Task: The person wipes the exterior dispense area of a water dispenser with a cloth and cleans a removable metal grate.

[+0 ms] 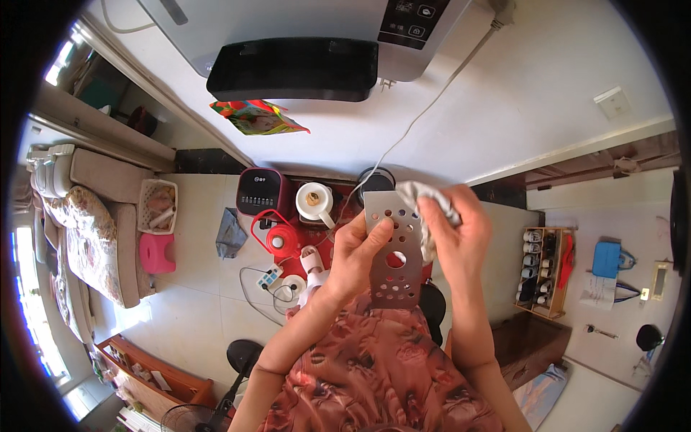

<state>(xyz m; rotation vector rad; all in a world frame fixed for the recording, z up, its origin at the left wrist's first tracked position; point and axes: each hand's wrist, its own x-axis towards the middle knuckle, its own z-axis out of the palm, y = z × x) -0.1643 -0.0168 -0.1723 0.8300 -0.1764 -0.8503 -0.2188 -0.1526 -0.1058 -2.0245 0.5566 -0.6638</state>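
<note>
A flat metal plate with round holes (395, 281) is held up in front of my body, its long side pointing away from me. My left hand (356, 248) grips its left edge, thumb lying over the front face near the small holes. In my right hand (459, 227) is a bunched pale cloth (426, 195), pressed around the plate's upper right edge. The plate has one larger hole in its middle and several small ones towards both ends. The fingers of my left hand behind the plate are hidden.
Overhead hangs a wall-mounted water dispenser with a black tray (294, 70). On the red surface below stand a red kettle (282, 241), a white mug (314, 202) and a dark red appliance (262, 190). A power strip (270, 276) lies at left, and a white cable (415, 119) runs down the wall.
</note>
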